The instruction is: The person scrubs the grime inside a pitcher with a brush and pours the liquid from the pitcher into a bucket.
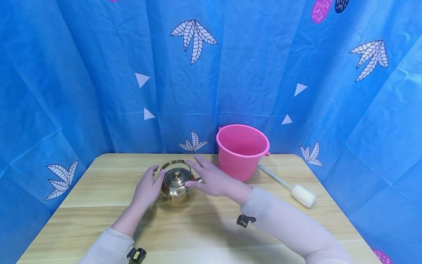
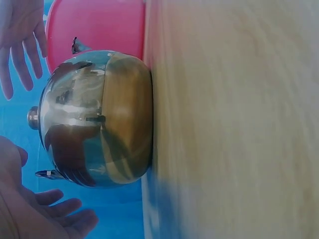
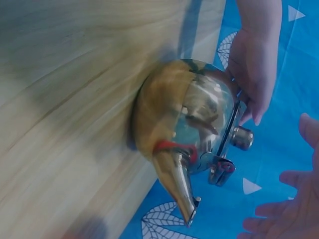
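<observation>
A shiny gold teapot with a knobbed lid stands upright on the wooden table, its hoop handle raised at the back and its spout toward the right. My left hand is at the teapot's left side, fingers loosely spread, fingertips close to the handle. Over the right side, near the spout, reaches my right hand, fingers extended and partly covering the spout in the head view. In the right wrist view the spout shows whole, with the right hand's fingers apart from the teapot.
A pink bucket stands behind and right of the teapot. To its right lies a white-headed brush with a pale handle. Blue patterned curtain hangs around the wooden table at the back and both sides.
</observation>
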`<action>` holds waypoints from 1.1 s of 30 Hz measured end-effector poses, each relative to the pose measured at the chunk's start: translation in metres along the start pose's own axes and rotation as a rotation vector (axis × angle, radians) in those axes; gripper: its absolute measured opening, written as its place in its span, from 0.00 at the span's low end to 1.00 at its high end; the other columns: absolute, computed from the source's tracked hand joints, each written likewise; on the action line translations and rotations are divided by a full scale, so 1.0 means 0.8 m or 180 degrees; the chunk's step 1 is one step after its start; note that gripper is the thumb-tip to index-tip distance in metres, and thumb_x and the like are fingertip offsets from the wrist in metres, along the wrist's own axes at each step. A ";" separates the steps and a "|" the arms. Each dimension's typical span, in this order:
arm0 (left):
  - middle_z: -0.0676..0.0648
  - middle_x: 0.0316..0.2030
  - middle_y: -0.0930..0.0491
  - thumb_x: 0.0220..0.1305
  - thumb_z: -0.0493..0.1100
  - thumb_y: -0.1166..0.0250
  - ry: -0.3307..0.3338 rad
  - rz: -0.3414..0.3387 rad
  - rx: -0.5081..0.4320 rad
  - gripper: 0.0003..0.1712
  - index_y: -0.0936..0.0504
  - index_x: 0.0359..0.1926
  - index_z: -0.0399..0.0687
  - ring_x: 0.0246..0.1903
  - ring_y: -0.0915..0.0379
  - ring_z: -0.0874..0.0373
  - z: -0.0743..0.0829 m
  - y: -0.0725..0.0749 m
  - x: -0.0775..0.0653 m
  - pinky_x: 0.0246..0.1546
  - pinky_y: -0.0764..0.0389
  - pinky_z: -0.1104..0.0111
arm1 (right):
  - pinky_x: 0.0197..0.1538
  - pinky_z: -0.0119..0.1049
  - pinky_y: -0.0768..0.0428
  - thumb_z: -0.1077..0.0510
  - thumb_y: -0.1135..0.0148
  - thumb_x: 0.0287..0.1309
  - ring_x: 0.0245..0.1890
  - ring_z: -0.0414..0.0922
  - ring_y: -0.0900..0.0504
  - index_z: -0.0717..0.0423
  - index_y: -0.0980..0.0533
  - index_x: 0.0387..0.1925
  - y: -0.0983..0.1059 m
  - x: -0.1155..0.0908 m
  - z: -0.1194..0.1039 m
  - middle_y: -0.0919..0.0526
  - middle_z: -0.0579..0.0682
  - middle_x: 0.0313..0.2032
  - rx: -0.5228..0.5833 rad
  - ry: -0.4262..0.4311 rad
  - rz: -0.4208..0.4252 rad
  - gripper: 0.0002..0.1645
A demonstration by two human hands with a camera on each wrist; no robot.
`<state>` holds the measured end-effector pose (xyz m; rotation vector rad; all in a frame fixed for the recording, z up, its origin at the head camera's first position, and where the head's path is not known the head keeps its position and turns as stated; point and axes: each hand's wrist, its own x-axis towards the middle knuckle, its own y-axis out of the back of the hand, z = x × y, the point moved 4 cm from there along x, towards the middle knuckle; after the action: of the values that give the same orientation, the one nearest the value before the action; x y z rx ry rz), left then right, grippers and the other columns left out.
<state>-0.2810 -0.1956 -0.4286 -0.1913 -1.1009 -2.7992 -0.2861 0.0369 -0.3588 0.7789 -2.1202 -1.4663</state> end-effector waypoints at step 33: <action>0.31 0.68 0.35 0.78 0.63 0.61 0.0205 -0.0057 -0.0183 0.41 0.39 0.72 0.33 0.66 0.36 0.34 -0.003 -0.011 -0.002 0.66 0.39 0.40 | 0.68 0.53 0.33 0.29 0.50 0.67 0.74 0.55 0.42 0.37 0.48 0.79 -0.021 0.024 -0.015 0.50 0.53 0.78 0.0011 0.0099 0.0124 0.45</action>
<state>-0.2814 -0.1908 -0.4366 -0.0965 -1.0140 -2.8334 -0.2892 0.0115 -0.3696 0.7526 -2.1037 -1.4217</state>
